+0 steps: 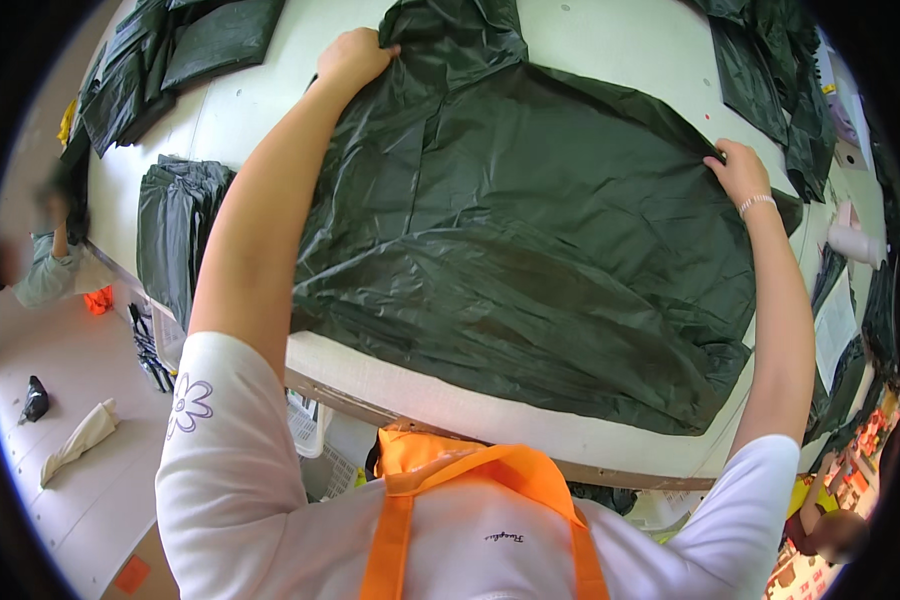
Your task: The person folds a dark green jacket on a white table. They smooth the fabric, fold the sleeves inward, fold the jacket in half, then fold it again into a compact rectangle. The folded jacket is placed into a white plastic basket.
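Note:
A dark green raincoat [550, 190] of thin, shiny material lies spread over the white table [370, 365] in front of me. Its surface is wrinkled, mostly in the nearer half, and a narrower part extends beyond the top of the view. At its far left, my left hand [355, 57] pinches the edge beside that narrower part. My right hand [742, 172], with a light bracelet on the wrist, grips the right edge between thumb and fingers. Both arms are stretched out over the cloth, wide apart.
Folded dark green garments are stacked left of the raincoat [182, 225] and at the far left [220, 45]. More dark garments [770, 80] lie at the far right, near a white roll [856, 242]. White baskets [308, 425] stand below the table edge. Other people are at both sides.

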A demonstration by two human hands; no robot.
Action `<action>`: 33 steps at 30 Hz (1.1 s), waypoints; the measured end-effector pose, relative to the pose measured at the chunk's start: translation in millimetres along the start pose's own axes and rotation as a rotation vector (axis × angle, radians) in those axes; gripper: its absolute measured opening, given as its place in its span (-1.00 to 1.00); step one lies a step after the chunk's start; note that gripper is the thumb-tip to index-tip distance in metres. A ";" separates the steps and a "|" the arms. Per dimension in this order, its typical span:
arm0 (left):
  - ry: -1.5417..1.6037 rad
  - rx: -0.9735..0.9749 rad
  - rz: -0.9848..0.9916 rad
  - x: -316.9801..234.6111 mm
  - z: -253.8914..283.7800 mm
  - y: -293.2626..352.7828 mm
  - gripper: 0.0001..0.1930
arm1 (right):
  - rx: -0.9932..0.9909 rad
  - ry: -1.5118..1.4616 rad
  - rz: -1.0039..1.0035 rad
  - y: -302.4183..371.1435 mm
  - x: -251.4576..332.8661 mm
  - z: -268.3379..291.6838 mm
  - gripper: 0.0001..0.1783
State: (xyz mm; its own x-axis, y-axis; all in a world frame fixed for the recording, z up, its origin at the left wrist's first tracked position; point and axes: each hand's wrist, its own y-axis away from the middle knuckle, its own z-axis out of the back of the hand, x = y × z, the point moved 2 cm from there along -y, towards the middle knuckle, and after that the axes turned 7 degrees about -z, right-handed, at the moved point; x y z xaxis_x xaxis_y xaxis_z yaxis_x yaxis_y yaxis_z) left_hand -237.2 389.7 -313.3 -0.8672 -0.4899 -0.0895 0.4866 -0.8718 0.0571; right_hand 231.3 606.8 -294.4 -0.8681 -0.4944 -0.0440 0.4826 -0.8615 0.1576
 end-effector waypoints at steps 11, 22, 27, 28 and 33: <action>0.139 -0.378 -0.533 66.0 29.6 338.8 -0.64 | -0.264 -0.169 0.275 365.8 -0.2 26.6 -0.28; 0.360 0.248 -0.265 57.8 -18.0 414.2 -0.43 | 0.017 -0.401 0.064 410.4 -15.1 -72.6 -0.36; 0.350 0.230 -0.281 25.8 -13.3 435.6 -0.36 | 0.142 -0.191 0.051 306.4 17.1 5.2 -0.84; 0.349 0.233 -0.252 25.5 -14.1 438.0 -0.39 | 0.029 -0.213 0.191 269.8 58.0 26.6 -0.80; 0.411 0.225 -0.173 29.4 -13.9 442.6 -0.37 | -0.268 -0.504 0.926 141.1 366.4 93.3 -0.75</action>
State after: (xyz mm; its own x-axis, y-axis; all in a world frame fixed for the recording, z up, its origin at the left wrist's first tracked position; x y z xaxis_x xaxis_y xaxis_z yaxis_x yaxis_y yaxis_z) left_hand -45.8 -10.7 -304.5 -0.7973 -0.3399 -0.4988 0.2654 -0.9396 0.2159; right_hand -29.5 314.9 -196.2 -0.0727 -0.9134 0.4004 0.9306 -0.2065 -0.3021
